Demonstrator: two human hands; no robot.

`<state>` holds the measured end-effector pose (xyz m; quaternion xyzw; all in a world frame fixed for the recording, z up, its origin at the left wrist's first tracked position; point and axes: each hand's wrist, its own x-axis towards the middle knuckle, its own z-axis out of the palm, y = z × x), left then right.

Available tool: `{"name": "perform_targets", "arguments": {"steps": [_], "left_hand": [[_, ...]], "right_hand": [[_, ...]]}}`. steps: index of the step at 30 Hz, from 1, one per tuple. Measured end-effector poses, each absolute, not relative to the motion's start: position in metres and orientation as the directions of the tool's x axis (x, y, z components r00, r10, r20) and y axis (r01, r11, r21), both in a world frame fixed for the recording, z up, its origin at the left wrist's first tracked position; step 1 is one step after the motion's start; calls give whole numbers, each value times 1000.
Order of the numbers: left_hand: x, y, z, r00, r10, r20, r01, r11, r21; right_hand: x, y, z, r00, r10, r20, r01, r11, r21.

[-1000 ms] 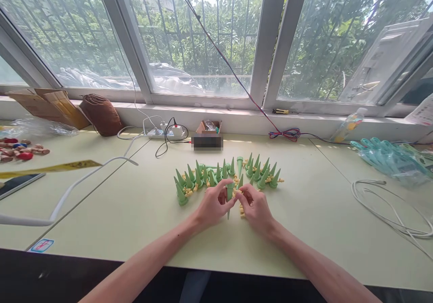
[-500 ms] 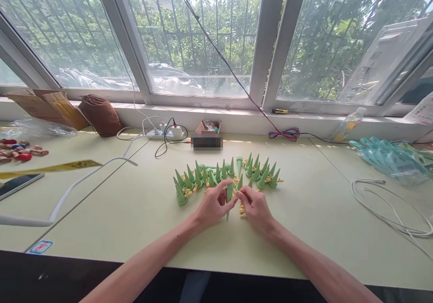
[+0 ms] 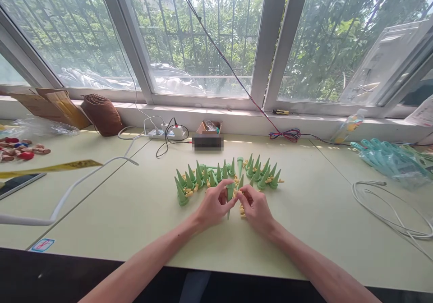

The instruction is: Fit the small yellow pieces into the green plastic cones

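Note:
My left hand (image 3: 212, 204) is closed around a green plastic spike (image 3: 230, 193), which hangs with its pointed end down. Close against it, my right hand (image 3: 256, 207) pinches a small yellow plastic piece (image 3: 237, 193) at the spike's side; the fingers partly cover it. Several more yellow pieces (image 3: 242, 212) lie on the table beside my right fingers. Beyond both hands, a group of green cone-shaped spikes (image 3: 181, 195) stands point up, many with yellow pieces sticking out at the base. One green spike (image 3: 240, 164) at the back has its wide end up.
Behind the spikes are a small cardboard box (image 3: 203, 127) and a power strip (image 3: 155, 133). On the right lie a coiled white cable (image 3: 363, 195), teal plastic items in bags (image 3: 382, 158) and a bottle (image 3: 348, 127). A white cable (image 3: 62, 199) crosses the left side.
The view has shifted slightly. Both hands stay together at the spike, and more of the yellow piece shows between the fingertips.

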<state>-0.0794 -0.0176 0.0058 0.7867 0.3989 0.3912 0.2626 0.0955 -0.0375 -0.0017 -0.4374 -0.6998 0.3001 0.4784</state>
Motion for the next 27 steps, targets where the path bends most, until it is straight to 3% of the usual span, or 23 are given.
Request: {"name": "perform_targets", "arguments": {"steps": [27], "left_hand": [[-81, -18, 8, 403, 831, 384, 394, -536, 747]], "right_hand": [[97, -35, -7, -236, 885, 402, 408, 465, -786]]}}
